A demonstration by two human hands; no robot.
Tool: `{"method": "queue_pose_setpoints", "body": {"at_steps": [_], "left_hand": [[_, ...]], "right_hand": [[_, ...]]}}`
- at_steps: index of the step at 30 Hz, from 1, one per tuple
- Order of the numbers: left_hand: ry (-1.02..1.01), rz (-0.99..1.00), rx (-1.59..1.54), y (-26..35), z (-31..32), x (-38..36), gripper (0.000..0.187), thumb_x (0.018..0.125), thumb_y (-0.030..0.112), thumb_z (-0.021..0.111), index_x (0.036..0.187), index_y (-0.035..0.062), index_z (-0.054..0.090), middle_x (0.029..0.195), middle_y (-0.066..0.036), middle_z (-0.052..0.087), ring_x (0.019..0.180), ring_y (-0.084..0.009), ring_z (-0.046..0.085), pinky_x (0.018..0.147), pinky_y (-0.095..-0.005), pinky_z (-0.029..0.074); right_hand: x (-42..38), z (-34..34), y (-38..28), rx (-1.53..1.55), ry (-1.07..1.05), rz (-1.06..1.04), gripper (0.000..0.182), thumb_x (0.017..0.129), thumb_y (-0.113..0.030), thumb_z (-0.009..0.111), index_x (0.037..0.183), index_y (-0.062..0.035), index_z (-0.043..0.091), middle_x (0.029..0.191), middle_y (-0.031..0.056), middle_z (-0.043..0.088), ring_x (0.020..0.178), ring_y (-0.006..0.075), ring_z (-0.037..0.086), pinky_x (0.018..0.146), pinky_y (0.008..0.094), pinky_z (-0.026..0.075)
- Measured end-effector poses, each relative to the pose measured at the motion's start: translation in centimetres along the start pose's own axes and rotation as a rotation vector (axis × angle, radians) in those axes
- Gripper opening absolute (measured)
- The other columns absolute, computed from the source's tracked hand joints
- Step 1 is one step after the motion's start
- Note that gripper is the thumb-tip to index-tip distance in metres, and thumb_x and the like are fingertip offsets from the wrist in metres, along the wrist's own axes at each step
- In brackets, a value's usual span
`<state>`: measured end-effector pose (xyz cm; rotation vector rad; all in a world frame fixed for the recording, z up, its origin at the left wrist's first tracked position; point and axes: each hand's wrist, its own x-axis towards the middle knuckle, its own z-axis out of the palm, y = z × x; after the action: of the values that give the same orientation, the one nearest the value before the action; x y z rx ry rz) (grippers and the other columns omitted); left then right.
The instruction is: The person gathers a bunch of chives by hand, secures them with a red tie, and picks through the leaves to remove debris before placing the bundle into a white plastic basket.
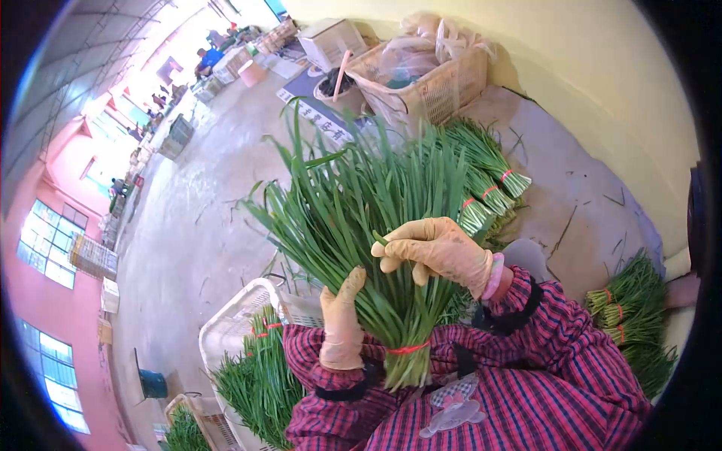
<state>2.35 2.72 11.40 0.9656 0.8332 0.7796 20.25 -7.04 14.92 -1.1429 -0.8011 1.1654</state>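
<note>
A large bunch of garlic chives [361,218] stands fanned out in front of my chest, bound near its pale cut ends by a red band [408,349]. My left hand [343,319], in a cream glove, is wrapped round the left side of the bunch, thumb on top and the other fingers hidden behind the leaves. Over the upper right of the leaves, my gloved right hand [436,252] pinches a short green chive leaf [380,237] between thumb and forefinger. A pink band circles the right wrist.
Several tied chive bundles [492,188] lie on the floor ahead, with more bundles [626,319] at the right. A white crate [218,331] holds chives at lower left. Against the wall stand a basket of plastic bags [444,90] and a bucket [338,101]. People work far off.
</note>
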Motion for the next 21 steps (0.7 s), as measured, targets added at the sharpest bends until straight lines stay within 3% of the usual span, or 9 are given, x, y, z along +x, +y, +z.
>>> {"method": "queue_pose_setpoints", "body": {"at_steps": [4, 11, 15, 21], "left_hand": [[-0.113, -0.021, 0.095, 3.1, -1.0, -1.1, 0.030, 0.089, 0.009, 0.071, 0.117, -0.0007, 0.066, 0.104, -0.008, 0.071, 0.087, -0.0170, 0.069, 0.078, -0.0299, 0.056], [-0.046, -0.131, 0.301, 7.4, -2.9, -6.9, 0.033, 0.088, 0.009, 0.069, 0.119, -0.0010, 0.064, 0.106, -0.008, 0.070, 0.088, -0.0180, 0.069, 0.079, -0.0319, 0.057], [-0.064, -0.190, 0.221, 7.3, -5.3, -8.8, 0.034, 0.089, 0.010, 0.067, 0.121, -0.0006, 0.063, 0.106, -0.008, 0.070, 0.089, -0.0181, 0.069, 0.079, -0.0324, 0.058], [-0.077, -0.254, 0.260, 5.1, -9.0, -10.5, 0.038, 0.088, 0.013, 0.070, 0.123, 0.0004, 0.062, 0.106, -0.006, 0.070, 0.091, -0.0161, 0.068, 0.082, -0.0321, 0.055]], "right_hand": [[-2.3, 0.2, -0.5, 0.129, -0.107, 0.094, 0.025, 0.100, -0.028, 0.062, 0.110, -0.0075, 0.073, 0.072, -0.0035, 0.065, 0.054, 0.0029, 0.054, 0.050, 0.0172, 0.041], [-7.8, 2.6, 1.4, 0.292, -0.274, 0.146, 0.022, 0.099, -0.021, 0.064, 0.110, -0.0036, 0.072, 0.064, -0.0018, 0.061, 0.051, 0.0041, 0.051, 0.046, 0.0200, 0.040], [-10.7, 4.0, 2.0, 0.333, -0.373, 0.253, 0.021, 0.098, -0.017, 0.065, 0.109, 0.0002, 0.071, 0.063, -0.0002, 0.059, 0.050, 0.0041, 0.047, 0.045, 0.0212, 0.036], [-11.3, 6.4, 4.6, 0.196, -0.488, 0.303, 0.021, 0.098, -0.020, 0.065, 0.112, -0.0055, 0.073, 0.063, -0.0018, 0.060, 0.050, 0.0038, 0.047, 0.046, 0.0222, 0.037]]}}
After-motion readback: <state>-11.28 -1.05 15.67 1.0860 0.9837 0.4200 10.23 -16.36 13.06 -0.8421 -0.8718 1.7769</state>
